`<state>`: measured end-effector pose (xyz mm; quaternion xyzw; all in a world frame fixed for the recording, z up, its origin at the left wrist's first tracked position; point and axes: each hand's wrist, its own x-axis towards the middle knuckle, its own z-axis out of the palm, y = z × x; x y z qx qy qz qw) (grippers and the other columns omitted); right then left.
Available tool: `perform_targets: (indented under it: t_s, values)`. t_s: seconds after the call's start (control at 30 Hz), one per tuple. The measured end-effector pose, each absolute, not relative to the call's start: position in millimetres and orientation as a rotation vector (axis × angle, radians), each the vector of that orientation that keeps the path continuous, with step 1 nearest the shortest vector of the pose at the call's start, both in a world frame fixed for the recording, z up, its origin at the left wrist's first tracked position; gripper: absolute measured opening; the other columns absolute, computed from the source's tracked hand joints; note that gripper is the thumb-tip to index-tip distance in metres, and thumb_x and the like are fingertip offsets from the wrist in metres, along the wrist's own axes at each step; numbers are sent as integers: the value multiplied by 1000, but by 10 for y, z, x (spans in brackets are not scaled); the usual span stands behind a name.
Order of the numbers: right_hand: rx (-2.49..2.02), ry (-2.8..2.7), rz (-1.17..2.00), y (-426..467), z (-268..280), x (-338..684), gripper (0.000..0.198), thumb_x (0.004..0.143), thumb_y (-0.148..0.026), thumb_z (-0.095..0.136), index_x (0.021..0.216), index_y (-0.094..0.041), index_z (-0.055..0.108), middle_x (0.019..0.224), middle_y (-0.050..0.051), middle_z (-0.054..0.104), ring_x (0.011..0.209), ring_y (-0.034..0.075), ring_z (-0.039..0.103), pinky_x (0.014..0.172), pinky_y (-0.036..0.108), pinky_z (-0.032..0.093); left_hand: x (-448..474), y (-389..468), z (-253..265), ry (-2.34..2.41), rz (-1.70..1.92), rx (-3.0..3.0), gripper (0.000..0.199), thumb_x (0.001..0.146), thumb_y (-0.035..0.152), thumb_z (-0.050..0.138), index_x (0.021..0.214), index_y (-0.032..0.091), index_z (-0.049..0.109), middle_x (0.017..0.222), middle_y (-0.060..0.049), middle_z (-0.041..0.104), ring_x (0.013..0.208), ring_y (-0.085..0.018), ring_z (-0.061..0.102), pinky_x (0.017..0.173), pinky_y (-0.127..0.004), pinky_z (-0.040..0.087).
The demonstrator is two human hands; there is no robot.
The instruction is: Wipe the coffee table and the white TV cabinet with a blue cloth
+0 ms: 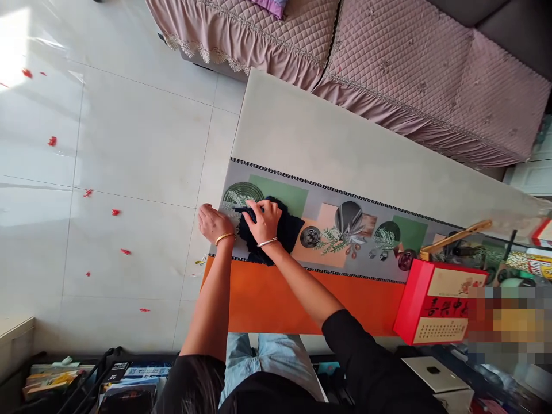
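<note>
A crumpled dark navy cloth (293,228) lies near the left end of a patterned table runner (317,195), which shows green and peach blocks, leaves and round motifs. My right hand (264,220) bears down on this cloth from above, fingers bent and gripping part of it; a silver bangle circles that wrist. At the table's left end, my left hand (214,223) curls over the edge (235,141), beside the cloth. Its fingers are bent downward, their tips hidden, and a gold bangle is on the wrist.
A red gift box (440,302) with a wooden handle (456,238) stands at the table's right, with assorted items behind it. A pink quilted sofa (388,63) runs along the far side. Red scraps (115,212) dot the tiled floor. Black bins (97,379) stand at lower left.
</note>
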<state>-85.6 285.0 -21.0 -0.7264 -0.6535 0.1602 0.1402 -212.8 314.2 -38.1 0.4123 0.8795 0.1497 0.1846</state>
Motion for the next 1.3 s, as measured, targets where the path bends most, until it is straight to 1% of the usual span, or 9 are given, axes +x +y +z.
perform_targets:
  t_s: [0.17, 0.27, 0.4, 0.53, 0.63, 0.8, 0.9, 1.13, 1.3]
  values:
    - [-2193, -1763, 513, 3132, -280, -714, 29, 105, -38, 49, 104, -28, 77, 99, 10, 68, 96, 26, 60, 85, 40, 42, -2125, 3151, -376, 2490, 397, 1158, 35, 105, 25, 26, 112, 21, 60, 113, -13, 68, 114, -28, 62, 95, -41, 46]
    - [-2266, -1560, 469, 3290, -266, -563, 22, 103, -34, 55, 108, -26, 75, 102, 8, 67, 100, 25, 61, 87, 39, 43, -2120, 3156, -371, 2486, 392, 1152, 35, 106, 25, 25, 111, 21, 60, 114, -13, 68, 113, -28, 62, 95, -41, 46]
    - [-2247, -1497, 524, 3415, -220, -606, 13, 97, -32, 66, 92, -28, 77, 94, 4, 69, 97, 25, 61, 84, 38, 42, -2115, 3152, -385, 2498, 375, 1146, 36, 106, 27, 24, 112, 21, 59, 113, -13, 68, 113, -28, 62, 94, -41, 46]
    - [-2324, -1386, 519, 3595, -252, -739, 21, 99, -35, 62, 87, -26, 76, 84, 4, 68, 92, 26, 59, 82, 38, 40, -2122, 3142, -401, 2494, 366, 1171, 35, 105, 25, 25, 112, 21, 59, 112, -12, 68, 113, -28, 62, 95, -40, 47]
    - [-2296, -1401, 474, 3587, -285, -766, 26, 102, -39, 58, 88, -25, 76, 86, 5, 68, 93, 26, 59, 82, 38, 39, -2127, 3141, -399, 2485, 372, 1170, 35, 105, 25, 25, 112, 22, 59, 112, -12, 68, 114, -28, 62, 95, -40, 47]
    - [-2202, -1737, 611, 3353, -268, -761, 28, 104, -39, 53, 94, -28, 76, 89, 6, 69, 93, 25, 60, 80, 38, 38, -2131, 3140, -412, 2487, 349, 1160, 31, 104, 24, 27, 111, 23, 58, 112, -11, 68, 115, -27, 62, 95, -39, 48]
    - [-2244, -1686, 550, 3515, -299, -775, 31, 105, -38, 50, 91, -26, 74, 93, 8, 69, 98, 26, 61, 83, 38, 38, -2139, 3130, -440, 2495, 354, 1194, 30, 104, 23, 28, 110, 24, 57, 112, -10, 67, 115, -27, 63, 97, -39, 48]
    - [-2224, -1626, 589, 3549, -280, -786, 29, 104, -27, 50, 79, -24, 65, 90, 5, 74, 91, 25, 61, 80, 37, 38, -2143, 3125, -451, 2493, 346, 1201, 29, 103, 23, 29, 110, 24, 57, 113, -10, 67, 116, -28, 62, 97, -40, 48]
    - [-2256, -1578, 565, 3699, -238, -734, 25, 101, -16, 49, 81, -24, 63, 95, 6, 74, 97, 26, 61, 82, 38, 39, -2131, 3142, -431, 2478, 341, 1175, 32, 103, 23, 27, 112, 23, 58, 114, -12, 67, 117, -28, 61, 97, -41, 47]
